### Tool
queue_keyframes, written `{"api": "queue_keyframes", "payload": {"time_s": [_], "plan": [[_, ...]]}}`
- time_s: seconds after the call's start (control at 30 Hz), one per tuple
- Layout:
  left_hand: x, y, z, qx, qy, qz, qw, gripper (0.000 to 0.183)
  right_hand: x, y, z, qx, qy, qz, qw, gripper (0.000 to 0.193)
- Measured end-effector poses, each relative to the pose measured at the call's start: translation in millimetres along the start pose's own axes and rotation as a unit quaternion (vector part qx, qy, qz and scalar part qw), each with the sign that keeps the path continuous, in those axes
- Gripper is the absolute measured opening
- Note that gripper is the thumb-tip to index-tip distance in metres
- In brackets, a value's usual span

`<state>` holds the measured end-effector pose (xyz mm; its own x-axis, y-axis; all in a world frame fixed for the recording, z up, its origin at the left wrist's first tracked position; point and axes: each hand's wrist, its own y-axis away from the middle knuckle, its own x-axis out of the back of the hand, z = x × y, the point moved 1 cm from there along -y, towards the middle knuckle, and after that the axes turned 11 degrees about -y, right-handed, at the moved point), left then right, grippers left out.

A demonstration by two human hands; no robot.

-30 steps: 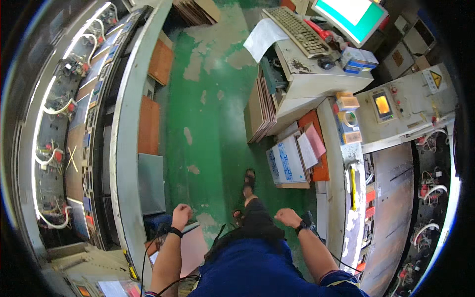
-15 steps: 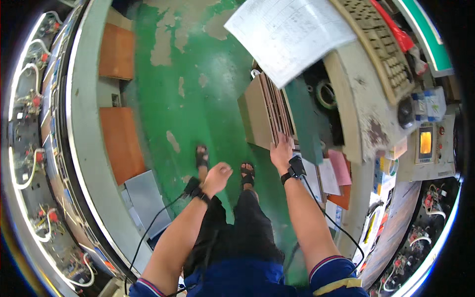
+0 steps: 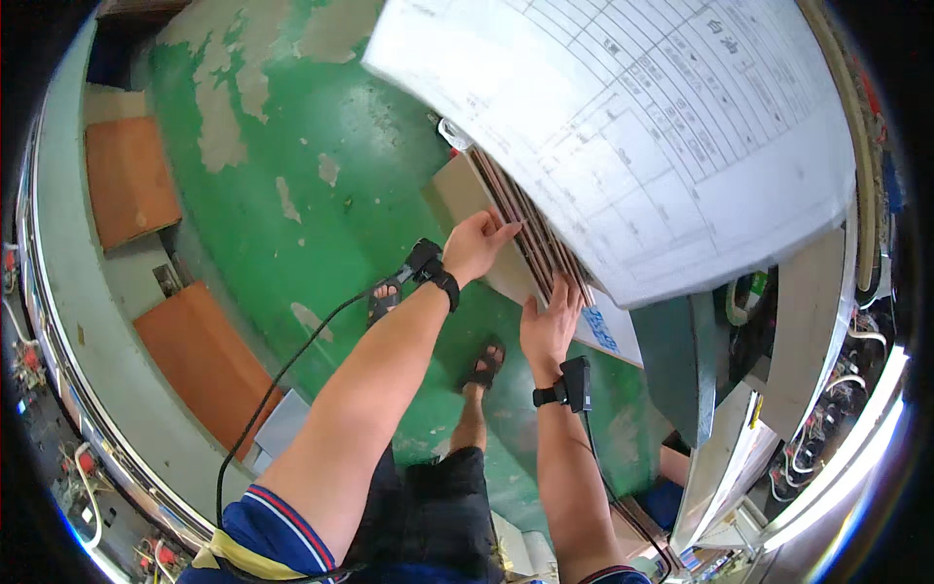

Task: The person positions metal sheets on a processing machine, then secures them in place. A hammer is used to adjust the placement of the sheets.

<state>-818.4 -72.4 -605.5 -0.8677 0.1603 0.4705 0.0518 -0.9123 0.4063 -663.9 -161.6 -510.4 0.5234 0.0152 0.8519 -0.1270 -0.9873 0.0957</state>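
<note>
Resting a curled left hand point(image 3: 471, 249) and, nearer the lower corner of the paper sheet point(image 3: 632, 146), a spread-thumbed right hand point(image 3: 550, 328) on panels point(image 3: 542, 249) standing left of that sheet, partly hidden by it, seemingly to steady them, but cannot tell whether pinching any.

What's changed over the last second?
Left hand moved forward and right onto the board stack; right hand reached forward to its near end, getting there first. Both were off it a second ago; can't tell if they grip. View came closer. Unchanged: stack on edge, paper still beside it.
</note>
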Motion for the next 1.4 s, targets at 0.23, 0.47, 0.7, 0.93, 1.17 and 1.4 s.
{"api": "queue_keyframes", "payload": {"time_s": [0.23, 0.47, 0.7, 0.93, 1.17, 1.4], "plan": [[12.7, 11.5, -25.6, 0.047, 0.117, -0.047, 0.991, 0.052, 6.1, -3.2, -17.4, 0.011, -0.017, 0.031, 0.999, 0.051], [27.3, 16.1, -22.1, 0.011, 0.077, -0.061, 0.995, 0.054, -8.2, -5.7, -11.9, 0.048, -0.006, 0.103, 0.993, 0.037], [35.3, 30.0, -40.9, 0.079, 0.197, -0.104, 0.972, 0.042, -25.6, 10.7, -23.0, -0.052, -0.075, 0.054, 0.994, 0.028], [74.9, 52.2, -30.6, 0.118, 0.122, -0.151, 0.974, 0.036, -42.6, 32.9, -22.8, -0.017, -0.085, 0.019, 0.996, 0.03], [182.4, -53.3, -48.1, 0.344, 0.316, -0.273, 0.841, 0.073, -36.3, 36.8, -15.2, -0.171, -0.356, -0.101, 0.913, 0.038], [175.6, -103.9, -63.3, 0.42, -0.03, -0.375, 0.826, 0.053, -93.5, 103.6, 50.5, -0.351, -0.297, -0.266, 0.847, 0.06]]}}
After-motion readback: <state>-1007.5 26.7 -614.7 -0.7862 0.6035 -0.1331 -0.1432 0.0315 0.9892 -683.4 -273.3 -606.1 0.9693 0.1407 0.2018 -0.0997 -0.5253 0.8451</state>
